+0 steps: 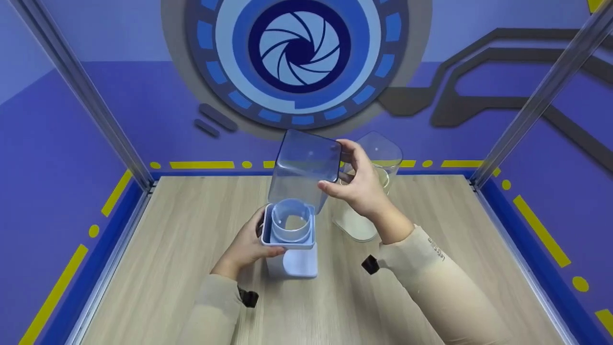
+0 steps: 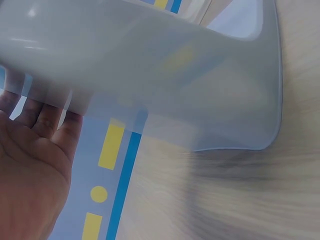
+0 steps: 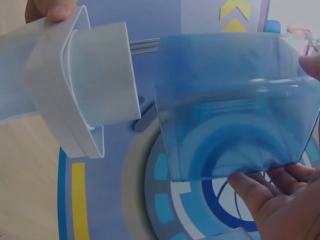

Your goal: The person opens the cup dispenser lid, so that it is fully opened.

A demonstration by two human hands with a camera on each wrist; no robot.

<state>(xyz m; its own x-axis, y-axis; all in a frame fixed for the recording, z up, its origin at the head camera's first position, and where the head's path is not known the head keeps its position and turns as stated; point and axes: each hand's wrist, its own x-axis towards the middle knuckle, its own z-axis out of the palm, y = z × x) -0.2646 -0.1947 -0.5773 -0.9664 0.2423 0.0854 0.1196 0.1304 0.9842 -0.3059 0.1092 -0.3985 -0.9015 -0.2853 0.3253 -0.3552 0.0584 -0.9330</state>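
Observation:
My left hand (image 1: 245, 245) holds a white dispenser base (image 1: 300, 264) with a square collar and a round tube (image 1: 291, 235) standing up inside it. In the right wrist view, a left finger and thumb show at the edge of the collar (image 3: 47, 95). The left wrist view shows the fingers (image 2: 47, 120) partly hidden behind a cloudy, see-through wall. My right hand (image 1: 361, 187) grips a clear, blue-tinted square container (image 1: 306, 160) by its closed end, fingers and thumb on opposite sides. The container is tilted over the collar; in the right wrist view a gap separates it from the tube.
Behind my right hand, a second clear container (image 1: 385, 148) stands with a pale, rounded tray (image 1: 355, 225) in front of it. The wooden table (image 1: 191, 215) is bounded by blue panels and metal posts (image 1: 541, 86) at both sides.

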